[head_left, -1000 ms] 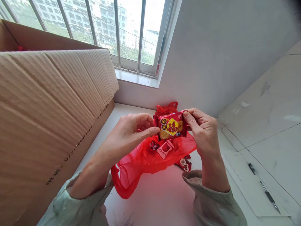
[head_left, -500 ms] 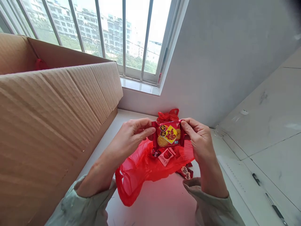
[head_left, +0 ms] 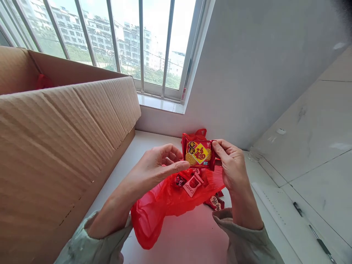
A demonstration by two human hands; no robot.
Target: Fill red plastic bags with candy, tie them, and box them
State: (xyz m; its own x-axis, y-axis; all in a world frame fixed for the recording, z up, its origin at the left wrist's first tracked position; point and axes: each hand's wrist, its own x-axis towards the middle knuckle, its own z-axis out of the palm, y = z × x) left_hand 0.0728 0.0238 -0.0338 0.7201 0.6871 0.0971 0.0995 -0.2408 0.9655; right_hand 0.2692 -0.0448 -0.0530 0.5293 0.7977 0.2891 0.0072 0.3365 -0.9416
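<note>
My right hand (head_left: 233, 165) pinches the right edge of a red biscuit packet (head_left: 198, 154) with a yellow diamond and biscuits printed on it, holding it upright above a crumpled red plastic bag (head_left: 159, 205). Just left of the packet's lower corner, my left hand (head_left: 156, 165) hovers with fingers loosely curled and apart, holding nothing. On the bag lie a white-and-red packet marked CANDY (head_left: 192, 184) and a small dark red sweet (head_left: 180, 180). Another dark red sachet (head_left: 215, 202) lies beside the bag, under my right hand.
A big open cardboard box (head_left: 68, 128) fills the left side, its flap leaning over the white counter (head_left: 192, 238). A barred window (head_left: 143, 47) is behind, a grey wall to the right. A thin metal tool (head_left: 316, 234) lies on white paper at the far right.
My left hand has let go of the packet's left edge and dropped slightly. The right hand alone now holds the packet, which has tilted a little.
</note>
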